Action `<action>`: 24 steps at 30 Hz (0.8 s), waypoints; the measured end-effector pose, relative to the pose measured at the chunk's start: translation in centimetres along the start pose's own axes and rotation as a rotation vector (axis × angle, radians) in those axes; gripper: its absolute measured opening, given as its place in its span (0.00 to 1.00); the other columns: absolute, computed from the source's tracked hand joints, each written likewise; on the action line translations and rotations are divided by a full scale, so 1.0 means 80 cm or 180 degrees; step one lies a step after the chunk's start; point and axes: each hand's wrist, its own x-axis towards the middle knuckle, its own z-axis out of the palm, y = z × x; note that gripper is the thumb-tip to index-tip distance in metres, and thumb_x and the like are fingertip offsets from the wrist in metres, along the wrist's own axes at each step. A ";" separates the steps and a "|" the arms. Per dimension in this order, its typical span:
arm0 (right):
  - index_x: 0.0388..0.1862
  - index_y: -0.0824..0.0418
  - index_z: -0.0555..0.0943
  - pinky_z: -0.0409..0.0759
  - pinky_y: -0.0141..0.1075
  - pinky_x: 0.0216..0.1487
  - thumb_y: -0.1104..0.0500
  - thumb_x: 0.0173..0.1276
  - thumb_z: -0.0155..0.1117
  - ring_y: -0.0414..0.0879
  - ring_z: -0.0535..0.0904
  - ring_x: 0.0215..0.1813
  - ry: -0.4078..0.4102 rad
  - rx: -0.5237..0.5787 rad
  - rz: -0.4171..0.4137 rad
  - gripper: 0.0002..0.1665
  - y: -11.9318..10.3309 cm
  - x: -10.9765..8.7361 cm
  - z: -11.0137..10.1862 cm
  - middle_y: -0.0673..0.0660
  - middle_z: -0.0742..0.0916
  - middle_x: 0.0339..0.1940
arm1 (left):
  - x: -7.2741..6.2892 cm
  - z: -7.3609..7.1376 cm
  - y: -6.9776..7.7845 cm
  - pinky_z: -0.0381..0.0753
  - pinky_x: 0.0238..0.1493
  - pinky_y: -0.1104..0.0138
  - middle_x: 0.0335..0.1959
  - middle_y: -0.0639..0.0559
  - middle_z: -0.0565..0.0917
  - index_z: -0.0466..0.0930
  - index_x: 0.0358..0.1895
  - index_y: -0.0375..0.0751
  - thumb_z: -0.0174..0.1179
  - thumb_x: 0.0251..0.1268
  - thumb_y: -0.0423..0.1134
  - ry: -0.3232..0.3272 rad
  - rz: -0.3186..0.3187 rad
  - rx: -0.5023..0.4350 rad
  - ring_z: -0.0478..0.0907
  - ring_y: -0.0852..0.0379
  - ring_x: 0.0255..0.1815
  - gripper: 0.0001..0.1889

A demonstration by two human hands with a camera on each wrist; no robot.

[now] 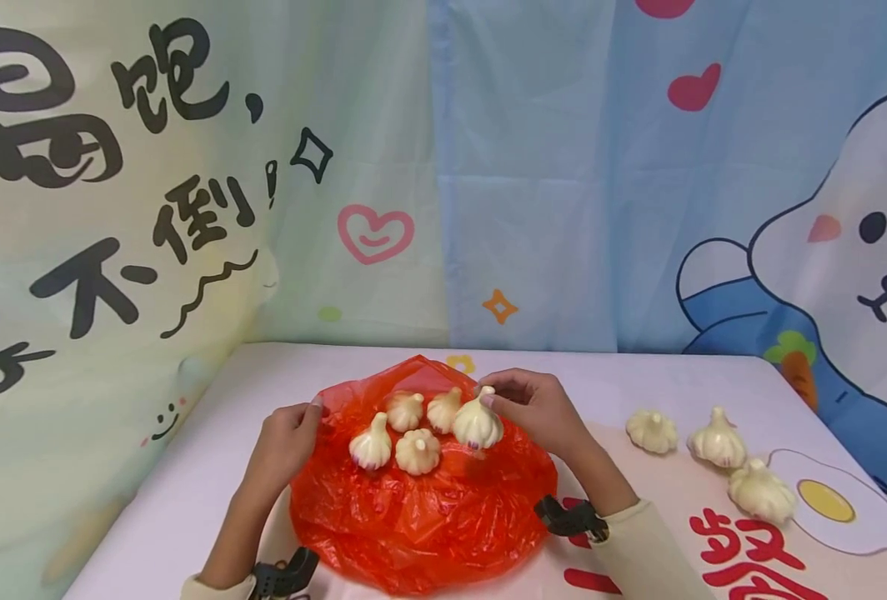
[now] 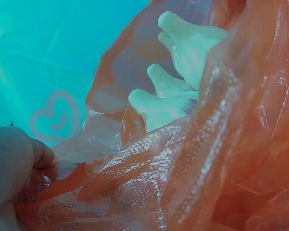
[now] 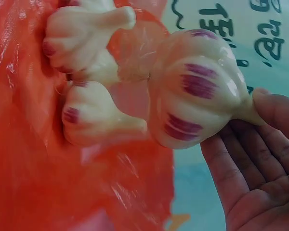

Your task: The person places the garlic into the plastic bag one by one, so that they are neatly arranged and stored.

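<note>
A red plastic bag [image 1: 421, 533] lies spread on the table with several garlic bulbs [image 1: 417, 452] on it near its far side. My left hand [image 1: 282, 442] pinches the bag's left edge, and the left wrist view shows thumb and fingers [image 2: 41, 154] on the crumpled film. With my right hand [image 1: 537, 412] I hold another garlic bulb [image 1: 478, 425] by its stem, above the right part of the bag. Purple streaks mark this bulb [image 3: 197, 91] in the right wrist view, where its stem is between my thumb and fingers.
Three more garlic bulbs [image 1: 717, 442] lie to the right on the printed mat [image 1: 653, 500], which shows a fried egg and red characters. The white table [image 1: 263, 375] ends at a cartoon-printed curtain [image 1: 518, 167] behind. A black strap camera [image 1: 571, 517] sits on my right wrist.
</note>
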 end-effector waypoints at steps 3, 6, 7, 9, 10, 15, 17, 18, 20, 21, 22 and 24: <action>0.47 0.64 0.84 0.81 0.36 0.45 0.59 0.66 0.68 0.48 0.84 0.44 -0.0046 0.0012 0.0038 0.13 0.001 0.007 0.014 0.55 0.87 0.41 | 0.000 -0.001 -0.001 0.69 0.22 0.66 0.17 0.48 0.71 0.81 0.29 0.37 0.42 0.78 0.49 -0.0008 -0.0024 -0.0015 0.67 0.53 0.21 0.24; 0.47 0.65 0.84 0.81 0.37 0.45 0.61 0.66 0.68 0.49 0.84 0.44 -0.0129 0.0064 0.0017 0.13 0.001 0.011 0.025 0.56 0.87 0.42 | 0.000 -0.001 -0.001 0.70 0.23 0.66 0.17 0.48 0.71 0.81 0.30 0.37 0.42 0.78 0.49 -0.0022 -0.0044 -0.0019 0.67 0.53 0.22 0.24; 0.47 0.66 0.84 0.81 0.36 0.45 0.61 0.66 0.67 0.49 0.84 0.44 -0.0165 0.0054 0.0015 0.12 0.000 0.012 0.028 0.56 0.87 0.42 | 0.000 -0.001 -0.001 0.71 0.23 0.66 0.18 0.48 0.71 0.81 0.31 0.37 0.42 0.78 0.49 -0.0023 -0.0047 -0.0019 0.68 0.53 0.22 0.24; 0.47 0.66 0.83 0.81 0.36 0.45 0.62 0.67 0.66 0.49 0.83 0.44 -0.0245 0.0015 0.0012 0.11 0.001 0.013 0.034 0.57 0.87 0.42 | 0.001 -0.001 -0.001 0.70 0.23 0.66 0.18 0.47 0.71 0.82 0.32 0.37 0.42 0.78 0.49 -0.0005 -0.0041 -0.0007 0.68 0.52 0.23 0.24; 0.46 0.67 0.83 0.81 0.36 0.45 0.63 0.67 0.66 0.49 0.83 0.44 -0.0270 -0.0006 0.0029 0.11 0.002 0.013 0.037 0.57 0.86 0.42 | 0.001 -0.001 0.000 0.70 0.23 0.66 0.18 0.47 0.72 0.82 0.32 0.37 0.42 0.78 0.49 0.0003 -0.0038 0.0001 0.68 0.52 0.23 0.24; 0.46 0.70 0.82 0.81 0.40 0.46 0.67 0.68 0.63 0.54 0.83 0.46 -0.0326 -0.0051 0.0111 0.10 0.011 0.016 0.049 0.61 0.86 0.43 | 0.002 -0.001 0.001 0.70 0.24 0.66 0.19 0.47 0.73 0.84 0.36 0.36 0.43 0.78 0.49 0.0025 -0.0019 0.0005 0.69 0.52 0.24 0.24; 0.46 0.69 0.83 0.81 0.41 0.47 0.67 0.68 0.63 0.54 0.83 0.46 -0.0325 -0.0073 0.0130 0.10 0.015 0.017 0.051 0.61 0.86 0.43 | 0.002 -0.001 0.001 0.70 0.24 0.66 0.18 0.48 0.72 0.83 0.35 0.36 0.43 0.78 0.49 0.0020 -0.0020 0.0003 0.68 0.53 0.23 0.24; 0.46 0.68 0.83 0.81 0.41 0.47 0.66 0.68 0.64 0.52 0.83 0.46 -0.0320 -0.0104 0.0144 0.10 0.017 0.016 0.052 0.60 0.86 0.43 | 0.002 -0.001 0.001 0.70 0.23 0.66 0.18 0.48 0.72 0.83 0.33 0.36 0.42 0.78 0.49 0.0014 -0.0025 0.0003 0.68 0.53 0.23 0.24; 0.46 0.65 0.84 0.81 0.39 0.47 0.64 0.68 0.65 0.50 0.83 0.46 -0.0303 -0.0173 0.0168 0.09 0.020 0.016 0.053 0.56 0.86 0.42 | 0.002 -0.001 0.000 0.69 0.22 0.66 0.17 0.48 0.71 0.81 0.31 0.36 0.42 0.78 0.49 0.0003 -0.0021 0.0001 0.67 0.53 0.22 0.24; 0.45 0.63 0.84 0.81 0.39 0.47 0.63 0.67 0.65 0.49 0.83 0.45 -0.0296 -0.0206 0.0182 0.09 0.021 0.016 0.054 0.55 0.86 0.42 | 0.001 -0.001 0.000 0.69 0.22 0.66 0.17 0.48 0.71 0.81 0.30 0.36 0.42 0.78 0.49 0.0003 -0.0015 -0.0009 0.67 0.53 0.21 0.25; 0.45 0.62 0.84 0.81 0.39 0.47 0.62 0.67 0.66 0.48 0.83 0.46 -0.0290 -0.0236 0.0186 0.09 0.023 0.016 0.055 0.54 0.86 0.41 | 0.001 -0.002 0.000 0.69 0.22 0.66 0.17 0.48 0.71 0.81 0.30 0.36 0.42 0.78 0.49 0.0001 -0.0008 -0.0016 0.67 0.53 0.21 0.25; 0.44 0.61 0.85 0.81 0.39 0.47 0.62 0.67 0.66 0.47 0.83 0.45 -0.0282 -0.0311 0.0181 0.08 0.024 0.015 0.056 0.52 0.87 0.41 | 0.001 -0.002 0.000 0.69 0.22 0.66 0.17 0.48 0.70 0.81 0.29 0.36 0.42 0.78 0.49 0.0000 0.0001 -0.0018 0.66 0.53 0.21 0.25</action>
